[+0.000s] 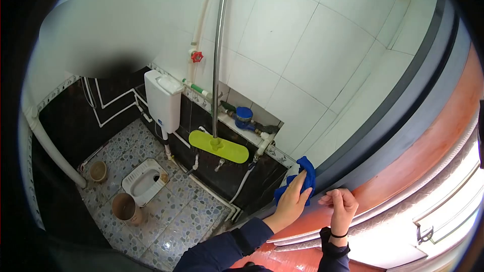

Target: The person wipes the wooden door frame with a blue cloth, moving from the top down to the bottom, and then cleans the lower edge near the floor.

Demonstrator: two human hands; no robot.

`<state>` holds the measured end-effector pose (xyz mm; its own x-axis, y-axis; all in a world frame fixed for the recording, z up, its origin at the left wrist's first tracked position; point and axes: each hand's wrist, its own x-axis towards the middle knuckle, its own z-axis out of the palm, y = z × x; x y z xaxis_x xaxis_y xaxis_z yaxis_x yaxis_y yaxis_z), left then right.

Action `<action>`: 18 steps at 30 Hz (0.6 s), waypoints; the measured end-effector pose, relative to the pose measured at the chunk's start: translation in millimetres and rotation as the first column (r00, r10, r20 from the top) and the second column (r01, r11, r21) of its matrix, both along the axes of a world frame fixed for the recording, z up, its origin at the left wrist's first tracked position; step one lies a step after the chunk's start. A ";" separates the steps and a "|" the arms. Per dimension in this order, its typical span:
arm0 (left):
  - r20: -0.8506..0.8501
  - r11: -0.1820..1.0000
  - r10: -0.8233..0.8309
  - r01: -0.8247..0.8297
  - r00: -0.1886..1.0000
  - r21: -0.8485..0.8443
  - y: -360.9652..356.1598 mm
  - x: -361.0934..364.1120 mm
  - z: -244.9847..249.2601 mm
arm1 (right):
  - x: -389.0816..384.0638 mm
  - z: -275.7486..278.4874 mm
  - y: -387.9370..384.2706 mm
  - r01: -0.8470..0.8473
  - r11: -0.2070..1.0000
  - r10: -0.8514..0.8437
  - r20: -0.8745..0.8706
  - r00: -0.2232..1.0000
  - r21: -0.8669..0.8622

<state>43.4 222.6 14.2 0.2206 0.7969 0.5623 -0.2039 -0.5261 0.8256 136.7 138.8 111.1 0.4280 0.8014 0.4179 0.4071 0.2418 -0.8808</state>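
A blue cloth (308, 169) is bunched in my left hand (291, 202), pressed against the lower part of the dark grey door frame (353, 163). The fingers of that hand are folded over the cloth and partly cover it. Just to the right, my right hand (343, 207) is beside the frame's edge with its fingers curled in; whether anything is between them is too small to tell. A dark band circles the right wrist.
A green mop head (219, 146) on a metal pole leans before the tiled wall. Behind it are a blue water meter (244, 116) and a white cistern (163, 102). A squat toilet (144, 182), a bucket (126, 208) and a small pot (98, 172) are on the floor.
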 end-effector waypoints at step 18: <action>0.173 0.984 0.065 -0.092 0.983 0.151 0.7 4.8 61.5 | 12.5 -13.8 1.7 0.033 0.996 -0.045 0.145 0.988 0.083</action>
<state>48.1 223.3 75.6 0.0535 0.7061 0.7061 -0.2842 -0.6671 0.6886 149.2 140.4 97.3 0.3876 0.7464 0.5410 0.5409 0.2910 -0.7891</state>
